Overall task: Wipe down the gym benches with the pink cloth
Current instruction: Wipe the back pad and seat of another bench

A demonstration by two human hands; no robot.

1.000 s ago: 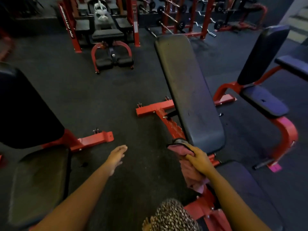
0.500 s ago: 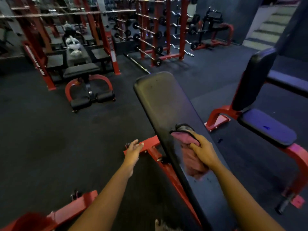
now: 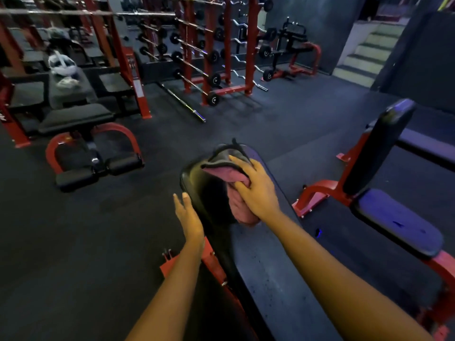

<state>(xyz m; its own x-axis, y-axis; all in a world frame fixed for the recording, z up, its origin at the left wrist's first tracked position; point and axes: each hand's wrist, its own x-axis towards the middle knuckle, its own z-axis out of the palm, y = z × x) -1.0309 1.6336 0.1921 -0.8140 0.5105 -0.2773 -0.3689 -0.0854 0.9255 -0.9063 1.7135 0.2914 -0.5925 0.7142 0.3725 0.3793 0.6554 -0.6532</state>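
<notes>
At the top of the bench (image 3: 266, 267), crumpled pink cloth (image 3: 242, 209) in curled right-hand fingers (image 3: 240, 162).

A gym: red barbell racks (image 3: 206, 77); padded benches (image 3: 270, 279) on red frames; dark rubber flooring (image 3: 98, 230)

Left grip (image 3: 188, 217) flat, right grip (image 3: 258, 190) curled.

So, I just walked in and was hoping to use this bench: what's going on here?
A person is wiping the inclined bench pad. Their right hand holds the pink cloth pressed against the pad near its top end. The left hand lies open, fingers straight, at the pad's left edge. No hand is on the red-framed bench to the right.
</notes>
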